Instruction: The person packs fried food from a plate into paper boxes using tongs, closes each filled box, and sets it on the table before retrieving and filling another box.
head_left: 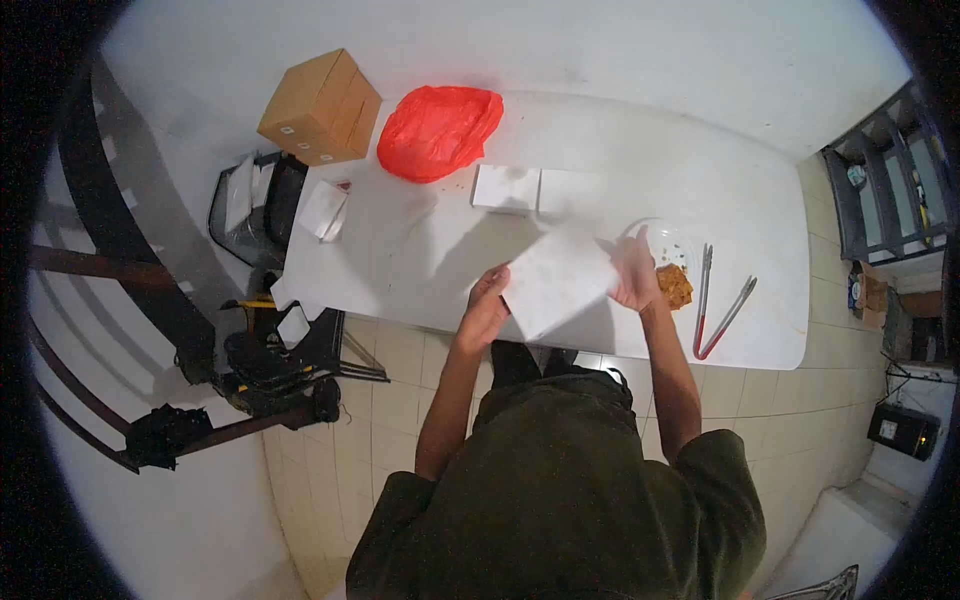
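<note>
A plain white box (562, 280) is held tilted above the near edge of the table, between my two hands. My left hand (486, 306) grips its left corner, thumb on the upper side. Against its right side is my right hand (632, 272), thumb pointing up and slightly blurred; some of its fingers are hidden. Just right of that hand, a clear plate (668, 238) carries crumbs and a golden-brown fried piece of food (674, 288). Metal tongs with a red grip (708, 345) lie spread to the right of the plate.
On the white table (750, 200) are two more white boxes (507, 188), a red plastic bag (440, 132), a cardboard box (322, 108) and a crumpled white packet (323, 210). A dark bin (258, 225) stands off the left end. Dark shelving (890, 180) is at right.
</note>
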Demonstrator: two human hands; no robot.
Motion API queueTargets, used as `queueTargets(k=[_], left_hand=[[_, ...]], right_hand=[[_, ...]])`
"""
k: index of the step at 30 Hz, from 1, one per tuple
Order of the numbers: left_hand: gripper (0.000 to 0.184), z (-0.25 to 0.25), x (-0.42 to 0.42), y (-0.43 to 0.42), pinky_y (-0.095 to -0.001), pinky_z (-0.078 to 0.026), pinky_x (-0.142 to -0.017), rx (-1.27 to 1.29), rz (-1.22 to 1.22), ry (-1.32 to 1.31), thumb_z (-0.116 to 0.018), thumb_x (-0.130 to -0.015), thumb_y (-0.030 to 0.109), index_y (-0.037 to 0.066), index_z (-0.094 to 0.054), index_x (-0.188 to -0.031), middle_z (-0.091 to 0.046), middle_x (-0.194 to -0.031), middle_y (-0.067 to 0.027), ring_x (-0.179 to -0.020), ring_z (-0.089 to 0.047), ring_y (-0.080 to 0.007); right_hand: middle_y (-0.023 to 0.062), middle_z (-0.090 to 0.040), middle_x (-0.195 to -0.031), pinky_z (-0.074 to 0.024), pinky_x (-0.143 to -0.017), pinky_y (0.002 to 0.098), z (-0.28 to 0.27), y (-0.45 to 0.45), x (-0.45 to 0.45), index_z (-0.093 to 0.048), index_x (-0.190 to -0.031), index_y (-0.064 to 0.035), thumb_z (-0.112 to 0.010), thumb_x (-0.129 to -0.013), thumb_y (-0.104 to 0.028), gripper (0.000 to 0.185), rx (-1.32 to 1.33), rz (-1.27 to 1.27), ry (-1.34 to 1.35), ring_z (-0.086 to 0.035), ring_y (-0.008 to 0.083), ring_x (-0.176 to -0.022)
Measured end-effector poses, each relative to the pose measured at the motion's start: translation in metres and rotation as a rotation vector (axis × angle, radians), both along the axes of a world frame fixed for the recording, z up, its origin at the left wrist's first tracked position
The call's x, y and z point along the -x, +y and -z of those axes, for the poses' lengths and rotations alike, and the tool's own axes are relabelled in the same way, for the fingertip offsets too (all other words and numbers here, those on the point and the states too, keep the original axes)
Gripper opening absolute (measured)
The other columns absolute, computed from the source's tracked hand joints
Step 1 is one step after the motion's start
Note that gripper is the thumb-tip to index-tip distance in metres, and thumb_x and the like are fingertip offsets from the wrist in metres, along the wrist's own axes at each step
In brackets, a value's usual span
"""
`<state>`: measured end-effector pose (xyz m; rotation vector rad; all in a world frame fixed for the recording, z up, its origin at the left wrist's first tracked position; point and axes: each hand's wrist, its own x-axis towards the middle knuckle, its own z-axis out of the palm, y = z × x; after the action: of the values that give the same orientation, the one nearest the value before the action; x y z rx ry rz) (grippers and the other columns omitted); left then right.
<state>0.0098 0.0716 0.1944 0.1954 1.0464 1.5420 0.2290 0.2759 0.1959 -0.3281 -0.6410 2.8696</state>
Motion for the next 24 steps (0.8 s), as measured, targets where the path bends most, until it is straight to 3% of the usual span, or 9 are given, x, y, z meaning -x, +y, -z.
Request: queueTargets(k=[1,4,5,9,10,15,17,21,24], left_hand=[[0.034,0.009,-0.005,-0.003,-0.0402,-0.044,-0.105,-0.022,-0.081,-0.058,-0.058,-0.1,0.026,0.005,-0.056,-0.127,-0.063,-0.121,-0.0054,-0.119,-0.057,-0.0202],[0.035,0.019,-0.028,-0.003,-0.0415,-0.04,-0.106,0.038,-0.207,-0.123,-0.059,-0.099,0.026,0.008,-0.053,-0.129,-0.06,-0.126,-0.0042,-0.121,-0.054,-0.0203],[0.036,0.028,-0.033,-0.002,-0.0414,-0.04,-0.106,0.068,-0.237,-0.14,-0.06,-0.098,0.026,0.009,-0.053,-0.129,-0.059,-0.125,-0.0038,-0.12,-0.054,-0.0197],[0.049,0.07,-0.024,-0.005,-0.043,-0.042,-0.102,0.12,-0.154,-0.068,-0.066,-0.093,0.022,0.008,-0.043,-0.135,-0.054,-0.129,-0.007,-0.117,-0.053,-0.0232],[0.053,0.079,-0.023,-0.006,-0.0437,-0.042,-0.103,0.175,-0.119,-0.054,-0.067,-0.093,0.02,0.008,-0.04,-0.137,-0.053,-0.13,-0.0079,-0.117,-0.053,-0.0241],[0.064,0.111,0.049,-0.014,-0.0448,-0.051,-0.095,0.136,-0.111,-0.125,-0.068,-0.093,0.017,0.009,-0.03,-0.144,-0.05,-0.135,-0.0106,-0.116,-0.058,-0.0264],[0.064,0.109,0.1,-0.026,-0.0415,-0.054,-0.093,0.132,-0.08,-0.1,-0.068,-0.093,0.019,0.008,-0.032,-0.145,-0.055,-0.131,-0.0103,-0.116,-0.059,-0.0249],[0.053,0.151,0.146,-0.038,-0.0384,-0.052,-0.095,0.265,0.116,0.085,-0.066,-0.095,0.021,0.005,-0.043,-0.14,-0.06,-0.127,-0.0116,-0.108,-0.063,-0.023],[0.057,0.18,0.15,-0.047,-0.0402,-0.048,-0.101,0.307,0.135,0.565,-0.067,-0.094,0.02,0.003,-0.042,-0.143,-0.061,-0.124,-0.0157,-0.113,-0.06,-0.028]], right_hand=[[0.0214,-0.047,-0.143,-0.051,-0.1,0.0497,0.008,-0.011,0.003,-0.02,-0.152,-0.0012,-0.028,-0.09,-0.079,0.1,-0.007,0.049,0.051,-0.055,0.0361,-0.126],[0.0189,-0.05,-0.139,-0.0547,-0.093,0.0473,0.017,-0.071,0.041,-0.016,-0.152,-0.0036,-0.053,-0.099,-0.052,0.08,-0.248,0.17,-0.242,-0.057,0.0313,-0.122],[0.019,-0.054,-0.131,-0.0566,-0.086,0.0425,0.019,-0.079,0.055,-0.026,-0.144,-0.0029,-0.07,-0.093,-0.025,0.07,-0.292,0.283,-0.442,-0.059,0.0278,-0.117],[0.0182,-0.059,-0.115,-0.0567,-0.074,0.0326,0.036,-0.083,0.08,-0.038,-0.124,-0.0011,-0.081,-0.081,-0.01,0.062,-0.26,0.517,-0.724,-0.064,0.0227,-0.096],[0.0166,-0.062,-0.11,-0.0551,-0.069,0.0286,0.054,-0.082,0.081,-0.043,-0.123,-0.0012,-0.081,-0.082,-0.012,0.056,-0.165,0.602,-0.694,-0.064,0.0204,-0.09],[0.0113,-0.068,-0.095,-0.0525,-0.065,0.0278,0.056,-0.042,0.096,-0.058,-0.127,-0.0036,-0.08,-0.083,-0.025,0.054,-0.657,0.229,-0.811,-0.065,0.0157,-0.085],[0.0093,-0.067,-0.094,-0.051,-0.068,0.0284,0.081,-0.033,0.107,-0.054,-0.132,-0.0034,-0.081,-0.083,-0.029,0.061,-0.811,0.128,-0.822,-0.063,0.0147,-0.083],[0.01,-0.064,-0.094,-0.049,-0.075,0.0279,0.114,-0.069,0.167,-0.047,-0.123,0.0017,-0.079,-0.086,-0.029,0.058,-0.534,0.484,-1.069,-0.059,0.0146,-0.084],[0.0132,-0.059,-0.1,-0.0488,-0.083,0.0321,0.169,-0.109,0.182,-0.044,-0.121,0.003,-0.073,-0.091,-0.024,0.049,-1.094,0.625,-1.211,-0.057,0.0195,-0.092]])
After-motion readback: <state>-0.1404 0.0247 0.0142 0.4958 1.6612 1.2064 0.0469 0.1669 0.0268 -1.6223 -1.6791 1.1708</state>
